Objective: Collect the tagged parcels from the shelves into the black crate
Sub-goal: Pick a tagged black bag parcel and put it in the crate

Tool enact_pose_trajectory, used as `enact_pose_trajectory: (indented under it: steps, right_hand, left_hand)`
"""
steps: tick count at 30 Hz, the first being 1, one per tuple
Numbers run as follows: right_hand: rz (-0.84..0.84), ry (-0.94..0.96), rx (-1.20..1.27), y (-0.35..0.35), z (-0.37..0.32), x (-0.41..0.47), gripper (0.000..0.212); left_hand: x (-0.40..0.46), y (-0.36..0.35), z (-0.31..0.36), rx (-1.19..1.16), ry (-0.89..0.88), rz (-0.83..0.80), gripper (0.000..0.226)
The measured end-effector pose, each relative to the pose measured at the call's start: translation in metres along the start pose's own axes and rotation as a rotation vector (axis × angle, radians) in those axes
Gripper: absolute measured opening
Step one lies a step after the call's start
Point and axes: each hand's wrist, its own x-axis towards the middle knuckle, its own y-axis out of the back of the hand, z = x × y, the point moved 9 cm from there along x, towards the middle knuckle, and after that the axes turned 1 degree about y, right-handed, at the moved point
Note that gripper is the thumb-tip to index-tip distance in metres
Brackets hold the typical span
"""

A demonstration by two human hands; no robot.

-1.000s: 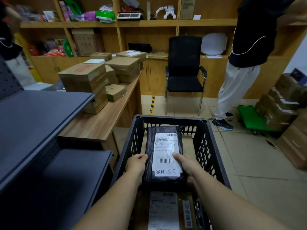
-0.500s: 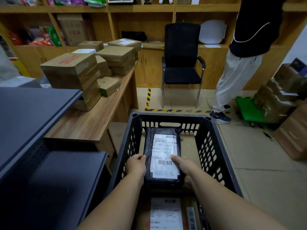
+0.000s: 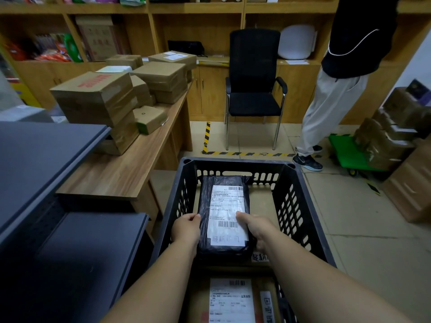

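Note:
A black-wrapped parcel point(image 3: 224, 213) with a white shipping label sits low inside the black crate point(image 3: 294, 201), held between both hands. My left hand point(image 3: 186, 228) grips its left edge and my right hand point(image 3: 253, 228) grips its right edge, thumb on the label. Under it lies a brown box with handwriting. Nearer me in the crate lies a brown parcel point(image 3: 231, 299) with a white label.
Grey metal shelves point(image 3: 46, 159) stand at my left. A wooden desk point(image 3: 126, 169) carries several taped cardboard boxes point(image 3: 98, 96). A black chair point(image 3: 254, 89) stands ahead, a person point(image 3: 338, 89) at the right, beside a green trolley point(image 3: 349, 155) with stacked boxes.
Both hands have lowered the black parcel deeper into the crate, and my view has tilted downward. The person at the right has barely moved.

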Motion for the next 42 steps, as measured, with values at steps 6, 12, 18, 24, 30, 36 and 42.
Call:
enact_pose_trajectory:
  steps: [6, 12, 18, 24, 30, 36, 42]
  right_hand:
    - [0.140, 0.101, -0.062, 0.021, -0.014, -0.015, 0.039]
    - [0.277, 0.342, -0.353, 0.037, -0.037, -0.055, 0.048]
    - [0.254, 0.557, -0.652, 0.018, -0.046, -0.117, 0.037]
    - [0.180, 0.711, -0.788, -0.013, -0.027, -0.179, 0.033]
    - [0.084, 0.882, -0.950, -0.069, -0.001, -0.238, 0.026]
    - [-0.015, 1.068, -1.107, -0.134, 0.036, -0.295, 0.022]
    - [-0.117, 1.214, -1.203, -0.196, 0.093, -0.362, 0.026]
  left_hand:
    - [-0.017, 0.011, 0.020, 0.145, -0.096, 0.037, 0.025]
    - [-0.063, 0.032, 0.048, 0.316, -0.252, 0.102, 0.028]
    - [-0.127, 0.072, 0.051, 0.459, -0.324, 0.253, 0.029]
    - [-0.188, 0.123, 0.028, 0.520, -0.382, 0.353, 0.027]
    - [-0.242, 0.188, 0.004, 0.722, -0.474, 0.520, 0.031]
    - [-0.285, 0.258, -0.035, 0.960, -0.464, 0.673, 0.030]
    - [-0.334, 0.339, -0.100, 1.044, -0.352, 0.738, 0.028]
